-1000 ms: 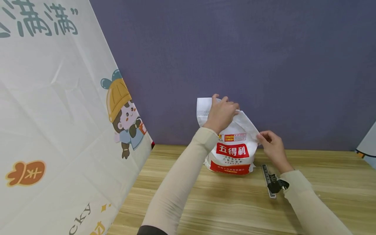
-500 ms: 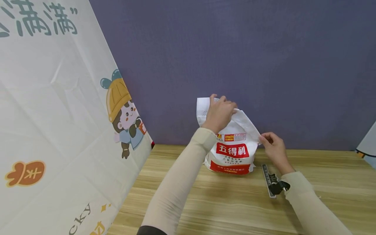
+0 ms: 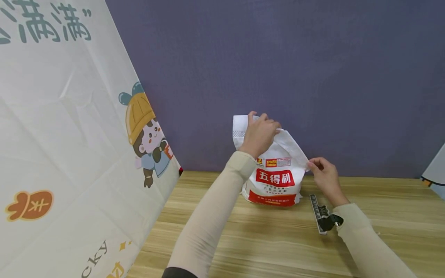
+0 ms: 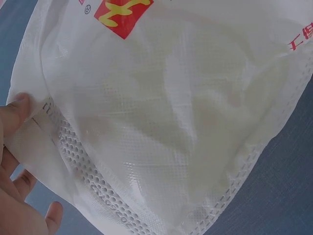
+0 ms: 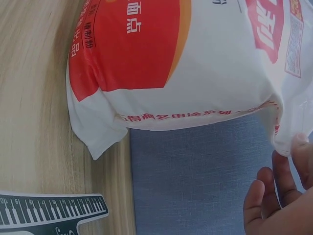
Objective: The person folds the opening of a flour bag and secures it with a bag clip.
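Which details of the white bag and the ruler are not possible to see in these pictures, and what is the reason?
- White bag's upper front, head view: partly hidden behind the left hand.
- Bag's smallest print, head view: too small to read.
- Ruler, right wrist view: cut off by the left edge.
- Ruler, head view: partly covered by the black wrist device.

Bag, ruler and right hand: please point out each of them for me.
Bag (image 3: 274, 177), head view: the middle of its printed front.
Ruler (image 5: 51, 210), right wrist view: its marked side.
Right hand (image 3: 326, 179), head view: its middle.
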`<state>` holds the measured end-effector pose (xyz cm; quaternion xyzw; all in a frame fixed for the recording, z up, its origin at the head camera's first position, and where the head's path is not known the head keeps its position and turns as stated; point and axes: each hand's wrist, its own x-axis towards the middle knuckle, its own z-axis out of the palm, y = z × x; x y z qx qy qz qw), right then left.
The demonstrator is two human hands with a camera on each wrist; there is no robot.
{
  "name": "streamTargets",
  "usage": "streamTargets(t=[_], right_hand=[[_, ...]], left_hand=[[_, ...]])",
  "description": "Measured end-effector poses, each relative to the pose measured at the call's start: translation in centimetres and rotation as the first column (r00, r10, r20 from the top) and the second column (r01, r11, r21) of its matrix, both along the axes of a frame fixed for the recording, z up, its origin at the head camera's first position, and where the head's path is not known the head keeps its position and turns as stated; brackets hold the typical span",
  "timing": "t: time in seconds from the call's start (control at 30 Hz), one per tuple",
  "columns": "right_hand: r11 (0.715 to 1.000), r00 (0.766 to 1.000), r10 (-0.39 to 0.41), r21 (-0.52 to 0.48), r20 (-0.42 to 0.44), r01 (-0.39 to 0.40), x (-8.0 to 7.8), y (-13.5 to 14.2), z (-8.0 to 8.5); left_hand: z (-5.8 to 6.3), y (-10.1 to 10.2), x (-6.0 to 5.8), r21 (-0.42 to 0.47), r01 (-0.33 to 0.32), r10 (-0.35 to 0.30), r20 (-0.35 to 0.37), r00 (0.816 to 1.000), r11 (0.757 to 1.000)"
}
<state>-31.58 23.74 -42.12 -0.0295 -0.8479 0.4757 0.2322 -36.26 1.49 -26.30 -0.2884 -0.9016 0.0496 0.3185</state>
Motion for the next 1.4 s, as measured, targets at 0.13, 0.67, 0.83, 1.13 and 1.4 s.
streamTargets(t=[0.13,0.67,0.83,1.13,1.4], right_hand=[[1.000,1.000,-0.004,0.004,-0.006,0.004,-0.1,0.0,-0.1],[1.000,0.999,-0.008,0.014,-0.044,0.008,0.5,1.0,-0.6],[1.000,0.998,-0.003,0.030,-0.063,0.004,1.1,1.9,-1.2],[0.996,0.999,0.035,0.082,-0.007,-0.034,2.5,3.6,-2.5],[0.971,0.991,0.120,0.201,0.065,-0.130,4.0,4.7,-4.7]], left_hand=[[0.0,0.0,0.1,0.001,-0.001,0.001,-0.007,1.000,1.000],[-0.2,-0.1,0.1,0.003,0.003,-0.003,-0.031,1.000,1.000],[-0.3,-0.2,0.1,0.009,0.007,-0.006,-0.037,0.999,1.000],[-0.3,-0.2,0.1,0.014,0.011,-0.010,-0.041,0.999,1.000],[-0.2,-0.3,0.2,0.028,0.023,-0.021,-0.043,0.999,0.999]])
